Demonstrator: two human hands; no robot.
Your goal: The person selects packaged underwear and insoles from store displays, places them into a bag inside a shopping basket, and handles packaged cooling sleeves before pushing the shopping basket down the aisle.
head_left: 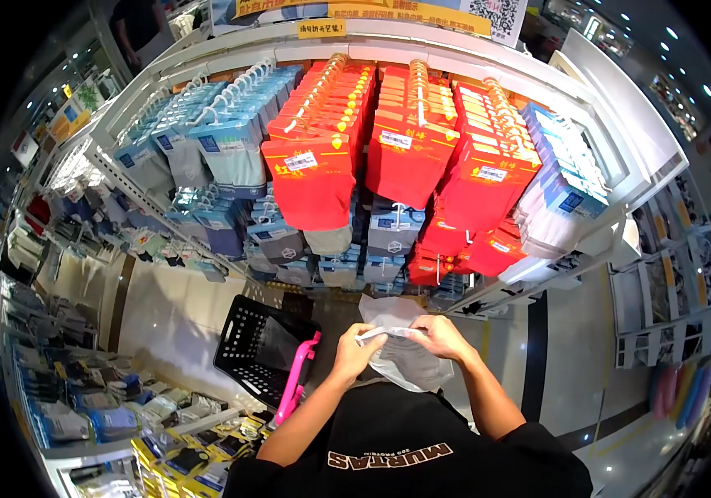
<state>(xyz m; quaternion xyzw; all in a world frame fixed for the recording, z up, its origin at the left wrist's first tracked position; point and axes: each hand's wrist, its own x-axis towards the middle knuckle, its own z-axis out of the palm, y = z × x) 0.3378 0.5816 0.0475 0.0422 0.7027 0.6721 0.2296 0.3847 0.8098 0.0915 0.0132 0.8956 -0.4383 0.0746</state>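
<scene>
A translucent whitish plastic bag [409,365] hangs in front of my chest, held by its upper part. My left hand [356,349] pinches the bag's folded edge from the left. My right hand [441,338] grips the same edge from the other side, a short way apart. What lies inside the bag, if anything, I cannot make out. Below and left of my hands, a black shopping basket [243,344] with a pink handle [295,382] stands on the floor, with a clear or greyish flat packet [276,344] in it.
Ahead is a white rack with red packs [314,187] and blue-carded packs [231,149] on hooks. A lower shelf of packaged goods [189,456] stands at the left, near my elbow. More shelving [658,290] is at the right, across a tiled floor [571,357].
</scene>
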